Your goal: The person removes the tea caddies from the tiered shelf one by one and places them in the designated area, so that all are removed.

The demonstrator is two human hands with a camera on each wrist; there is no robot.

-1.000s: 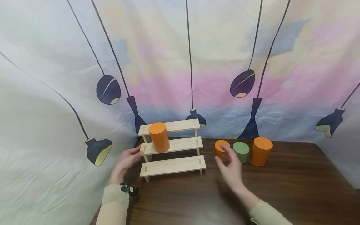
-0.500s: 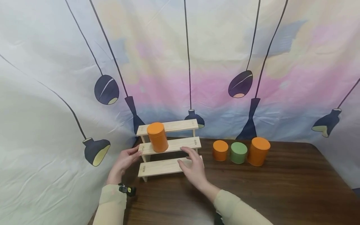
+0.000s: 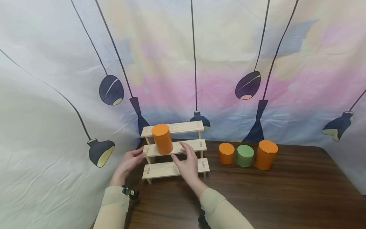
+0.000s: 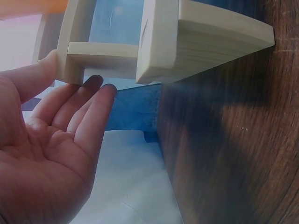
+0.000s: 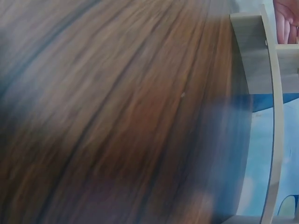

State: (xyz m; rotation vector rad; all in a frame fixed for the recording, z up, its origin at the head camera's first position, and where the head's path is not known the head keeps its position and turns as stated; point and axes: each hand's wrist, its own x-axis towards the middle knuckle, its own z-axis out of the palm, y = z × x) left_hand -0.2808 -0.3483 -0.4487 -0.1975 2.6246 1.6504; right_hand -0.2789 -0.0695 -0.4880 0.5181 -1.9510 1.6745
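Observation:
A three-tier wooden display shelf [image 3: 161,170] stands on the table, with a tall orange canister [image 3: 163,141] upright toward the left of its middle tier. My left hand [image 3: 128,163] holds the left end of that tier; in the left wrist view, the thumb [image 4: 46,67] is at one face of the board and the fingers lie across from it. In front of the shelf my right hand [image 3: 187,165] is held with thumb and fingers spread, its fingertips just right of the canister and nothing between them. The right wrist view shows mostly tabletop and the shelf's edge [image 5: 275,126].
To the right, in a row near the back of the dark wooden table [image 3: 274,194], stand a short orange canister [image 3: 226,154], a short green canister [image 3: 245,156] and a tall orange canister [image 3: 266,156]. A lamp-patterned cloth [image 3: 223,63] hangs behind.
My right hand has moved left, away from the short orange canister, to beside the tall one on the shelf. My left hand keeps its hold, and the canisters have stayed put.

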